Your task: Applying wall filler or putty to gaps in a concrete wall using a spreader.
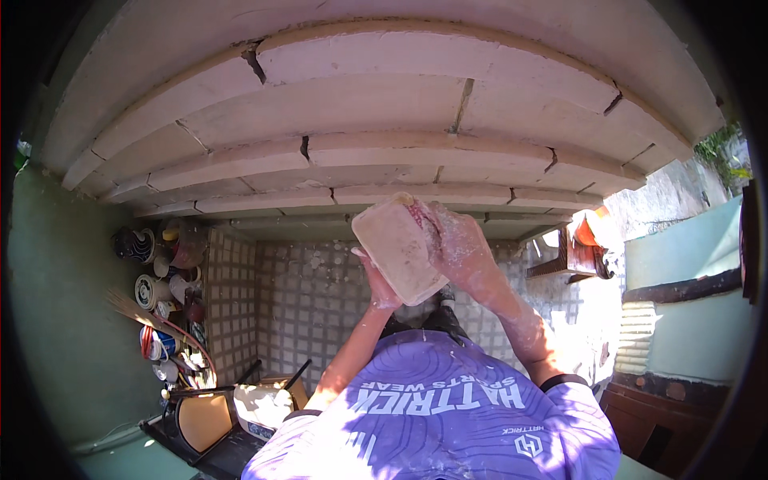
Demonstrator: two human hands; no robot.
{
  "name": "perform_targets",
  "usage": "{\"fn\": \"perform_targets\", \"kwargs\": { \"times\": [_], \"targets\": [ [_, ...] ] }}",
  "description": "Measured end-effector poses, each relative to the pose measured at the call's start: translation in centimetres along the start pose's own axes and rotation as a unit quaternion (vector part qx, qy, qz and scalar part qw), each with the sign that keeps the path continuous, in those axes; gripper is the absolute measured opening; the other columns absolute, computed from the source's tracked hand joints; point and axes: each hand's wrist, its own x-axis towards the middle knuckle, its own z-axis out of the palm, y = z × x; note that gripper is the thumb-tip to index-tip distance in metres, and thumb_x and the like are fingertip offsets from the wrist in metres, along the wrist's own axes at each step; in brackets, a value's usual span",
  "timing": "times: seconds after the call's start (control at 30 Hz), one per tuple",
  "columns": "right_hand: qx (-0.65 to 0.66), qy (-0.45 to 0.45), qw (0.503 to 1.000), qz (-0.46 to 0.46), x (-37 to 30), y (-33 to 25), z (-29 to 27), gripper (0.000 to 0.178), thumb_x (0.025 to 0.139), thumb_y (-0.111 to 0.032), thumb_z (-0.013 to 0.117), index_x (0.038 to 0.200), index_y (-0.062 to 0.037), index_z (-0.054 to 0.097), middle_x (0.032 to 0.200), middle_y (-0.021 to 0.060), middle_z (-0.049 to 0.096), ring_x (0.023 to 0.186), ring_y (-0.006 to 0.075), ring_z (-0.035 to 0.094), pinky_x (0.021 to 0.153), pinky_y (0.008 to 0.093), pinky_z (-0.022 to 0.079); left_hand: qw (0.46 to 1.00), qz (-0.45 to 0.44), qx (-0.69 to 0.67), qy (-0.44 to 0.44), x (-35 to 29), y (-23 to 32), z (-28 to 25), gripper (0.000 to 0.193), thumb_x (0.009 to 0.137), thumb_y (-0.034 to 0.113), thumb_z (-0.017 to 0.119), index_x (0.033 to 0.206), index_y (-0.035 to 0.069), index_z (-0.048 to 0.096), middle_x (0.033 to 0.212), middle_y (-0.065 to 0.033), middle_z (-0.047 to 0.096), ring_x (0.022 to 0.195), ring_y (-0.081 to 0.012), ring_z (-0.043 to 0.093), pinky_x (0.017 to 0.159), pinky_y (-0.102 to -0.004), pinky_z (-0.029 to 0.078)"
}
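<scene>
In front of my chest is a shallow, pale rectangular tub (396, 244) with rounded corners, its inside coated with whitish, dusty material. My left hand (382, 282) supports it from below on the left side, its fingers partly hidden behind the tub. Curled over the tub's right side, my dust-covered right hand (464, 244) is closed on a small pinkish-red, speckled cloth-like piece (418, 214). Most of that piece is covered by the fingers, so its exact kind cannot be made out. Whitish dust also coats my right forearm.
Ahead rises a pale stepped surface of long ledges (376, 152) with dark cracks at the joints. Buckets (150, 292) and tins line the left wall. A chair (204, 420) stands at lower left, a wooden stool (570, 258) at right. Whitish spots dot the tiled floor (300, 296).
</scene>
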Motion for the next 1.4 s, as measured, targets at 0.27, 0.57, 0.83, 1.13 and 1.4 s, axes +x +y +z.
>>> {"fn": "perform_targets", "kwargs": {
  "times": [0.27, 0.57, 0.83, 1.13, 1.4],
  "targets": [
    [0.025, 0.004, 0.999, 0.027, -1.5, 0.8, 1.7, 0.045, 0.076, -0.005, 0.061, 0.119, 0.0023, 0.055, 0.096, 0.0259, 0.063, 0.089, 0.0451, 0.060, 0.076, 0.0475, 0.050, 0.998, -0.042, -0.017, -0.047, -0.6, -0.5, 1.4, 0.087, 0.087, 0.077, 0.029, 0.151, 0.018, 0.024, 0.150, -0.0061, 0.035, 0.135, -0.0281, 0.039, 0.112, -0.0468, 0.035],
    [0.140, 0.034, 0.988, -0.052, -3.8, -0.8, 0.5, 0.049, 0.076, -0.006, 0.062, 0.125, 0.0003, 0.055, 0.102, 0.0261, 0.063, 0.092, 0.0437, 0.062, 0.078, 0.0439, 0.052, 1.000, -0.026, -0.014, -0.002, -0.7, -1.9, 1.5, 0.084, 0.088, 0.076, 0.032, 0.149, 0.019, 0.029, 0.147, -0.0059, 0.039, 0.133, -0.0271, 0.043, 0.110, -0.0458, 0.037],
    [0.069, 0.000, 0.997, -0.032, -4.3, 1.4, -2.8, 0.043, 0.078, -0.005, 0.061, 0.121, -0.0018, 0.057, 0.097, 0.0249, 0.064, 0.088, 0.0433, 0.061, 0.075, 0.0449, 0.052, 0.999, -0.011, -0.035, -0.015, -0.9, -3.7, 2.2, 0.087, 0.086, 0.078, 0.033, 0.149, 0.018, 0.028, 0.148, -0.0065, 0.039, 0.132, -0.0289, 0.043, 0.110, -0.0474, 0.038],
    [0.016, 0.033, 0.999, -0.022, -4.7, 4.8, -1.7, 0.038, 0.081, -0.004, 0.060, 0.119, -0.0010, 0.058, 0.094, 0.0251, 0.064, 0.085, 0.0438, 0.062, 0.071, 0.0447, 0.052, 1.000, -0.010, -0.011, 0.008, -0.8, -6.7, 5.3, 0.088, 0.086, 0.078, 0.031, 0.150, 0.017, 0.027, 0.150, -0.0064, 0.037, 0.136, -0.0280, 0.038, 0.113, -0.0456, 0.032],
    [0.136, -0.030, 0.988, -0.074, -4.7, 2.6, -4.8, 0.040, 0.081, -0.006, 0.062, 0.120, -0.0008, 0.058, 0.098, 0.0250, 0.064, 0.087, 0.0450, 0.061, 0.072, 0.0451, 0.051, 0.999, 0.014, -0.039, 0.002, -1.1, -7.0, 5.4, 0.086, 0.087, 0.077, 0.033, 0.150, 0.020, 0.028, 0.150, -0.0048, 0.037, 0.135, -0.0283, 0.039, 0.112, -0.0470, 0.034]
  ]
}}
